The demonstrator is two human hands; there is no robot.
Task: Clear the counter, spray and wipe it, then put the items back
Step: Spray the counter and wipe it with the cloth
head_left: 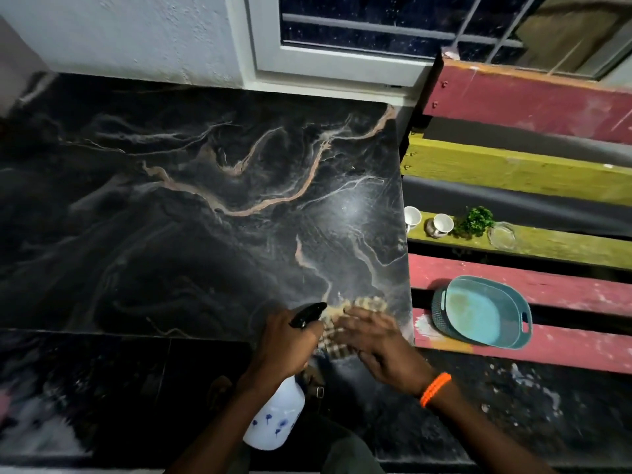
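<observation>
The black marble counter [191, 206] with pale veins fills the left and middle of the head view. My left hand [285, 340] grips the neck of a white spray bottle [275, 419] with a black nozzle and blue flower prints, held just below the counter's front edge. My right hand [376, 343], with an orange wristband, presses flat on a checked cloth [362, 304] at the counter's near right corner. The hand's fingers are blurred.
To the right is a slatted red and yellow wooden pallet shelf [533, 289]. On it sit two white cups [441, 224], a small green plant [475, 221], a glass dish [502, 236] and a teal tray [482, 311]. A window [359, 32] is behind.
</observation>
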